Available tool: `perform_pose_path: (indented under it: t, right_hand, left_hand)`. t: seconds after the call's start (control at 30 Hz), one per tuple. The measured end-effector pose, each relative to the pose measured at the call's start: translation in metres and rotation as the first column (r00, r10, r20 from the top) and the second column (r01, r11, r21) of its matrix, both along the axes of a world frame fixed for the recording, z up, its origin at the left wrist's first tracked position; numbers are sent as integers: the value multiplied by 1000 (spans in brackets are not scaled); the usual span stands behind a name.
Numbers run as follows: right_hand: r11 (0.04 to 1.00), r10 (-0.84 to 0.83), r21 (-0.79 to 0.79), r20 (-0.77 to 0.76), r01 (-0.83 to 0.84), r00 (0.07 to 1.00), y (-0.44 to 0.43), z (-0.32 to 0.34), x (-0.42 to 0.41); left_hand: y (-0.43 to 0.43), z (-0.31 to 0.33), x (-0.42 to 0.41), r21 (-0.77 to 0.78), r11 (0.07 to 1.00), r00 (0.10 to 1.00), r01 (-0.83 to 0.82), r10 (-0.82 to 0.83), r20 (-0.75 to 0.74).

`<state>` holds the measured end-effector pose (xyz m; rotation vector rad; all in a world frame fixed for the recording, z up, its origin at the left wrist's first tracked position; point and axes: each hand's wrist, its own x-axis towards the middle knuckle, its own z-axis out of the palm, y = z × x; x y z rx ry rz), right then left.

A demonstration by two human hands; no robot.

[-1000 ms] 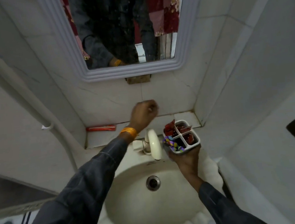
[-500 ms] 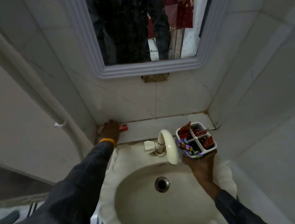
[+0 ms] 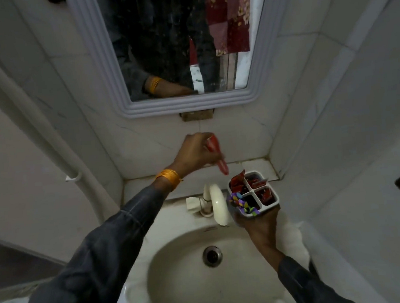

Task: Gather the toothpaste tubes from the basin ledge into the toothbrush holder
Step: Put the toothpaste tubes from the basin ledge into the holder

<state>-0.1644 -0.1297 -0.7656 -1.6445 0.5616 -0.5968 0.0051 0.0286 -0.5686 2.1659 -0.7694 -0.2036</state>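
Observation:
My left hand (image 3: 194,153) is closed around a red toothpaste tube (image 3: 219,159), which hangs tip down just above and left of the toothbrush holder (image 3: 255,213). The holder is white with four compartments and a coloured pattern on its near side. My right hand (image 3: 258,226) grips it from below, over the right side of the basin. Red tubes stick out of three compartments. The near-left compartment looks dark. The basin ledge (image 3: 148,184) behind the tap shows no tube lying on it.
A white tap (image 3: 217,204) stands just left of the holder. The white basin (image 3: 211,266) with its drain lies below. A framed mirror (image 3: 175,44) hangs on the tiled wall. A white pipe (image 3: 29,115) runs down the left wall.
My left hand reached to the ledge's left end, took hold of the red tube there, and has carried it right to just above the holder. The holder stays in my right hand.

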Motion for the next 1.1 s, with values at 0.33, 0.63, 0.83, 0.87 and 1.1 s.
perform_pose_path:
  t: [0.33, 0.63, 0.83, 0.87, 1.1]
  right_hand:
    - [1000, 12, -10, -17, -12, 1000, 1, -4, -1]
    - [999, -11, 39, -63, 13, 998, 0, -2, -3]
    - [995, -89, -56, -113, 83, 990, 6, 9, -2]
    - [994, -91, -62, -104, 85, 990, 6, 13, 0]
    - [988, -153, -25, -72, 151, 986, -15, 49, 23]
  left_hand:
    - [-88, -16, -52, 276, 936, 947, 217, -271, 175]
    - [-95, -41, -56, 377, 905, 925, 199, -300, 232]
    - [-69, -47, -34, 285, 958, 965, 41, -112, 237]
    - [-65, -47, -30, 265, 964, 968, 15, -81, 238]
    - [-59, -40, -4, 241, 959, 944, -145, 61, 325]
